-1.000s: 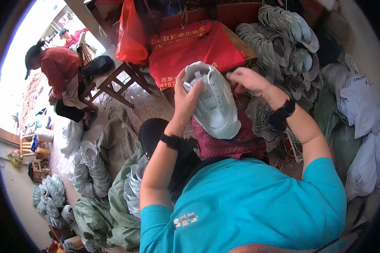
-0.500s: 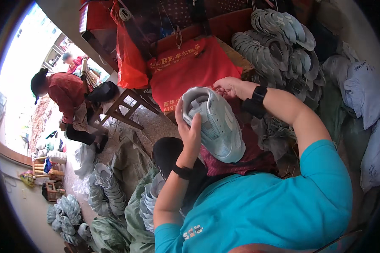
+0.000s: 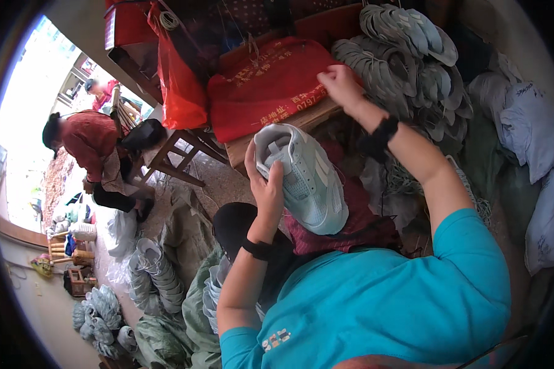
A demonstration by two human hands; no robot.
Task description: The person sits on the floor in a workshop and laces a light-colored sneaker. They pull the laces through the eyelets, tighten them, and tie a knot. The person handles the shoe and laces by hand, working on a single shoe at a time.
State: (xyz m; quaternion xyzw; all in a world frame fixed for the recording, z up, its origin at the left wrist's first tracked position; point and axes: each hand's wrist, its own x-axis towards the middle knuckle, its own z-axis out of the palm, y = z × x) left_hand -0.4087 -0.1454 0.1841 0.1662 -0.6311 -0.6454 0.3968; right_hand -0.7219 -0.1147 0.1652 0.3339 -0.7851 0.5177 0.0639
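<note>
The left hand (image 3: 266, 187) grasps 1 pale shoe (image 3: 316, 184) over maroon cloth (image 3: 368, 215), near side of the table (image 3: 301, 130). The right hand (image 3: 342, 86), farther right, is clenched, contents unclear. The upper looks formed, eyelets unlaced; what remains doesn't show.

A person in a red top (image 3: 91, 144) bends down on the left, by the bright doorway (image 3: 34, 123). Another person (image 3: 103, 92) in red is farther off, outside. A black bag (image 3: 144, 134) sits on a brown wooden stool (image 3: 180, 161). A shiny red plastic bag (image 3: 181, 92) hangs near it. A red cloth (image 3: 243, 92) with yellow writing lies on a wooden table (image 3: 289, 131). A white plastic bag (image 3: 117, 230) is on the floor. Green sacks (image 3: 157, 339) slump at the lower left. Stuffed white sacks (image 3: 531, 136) are on the right.
</note>
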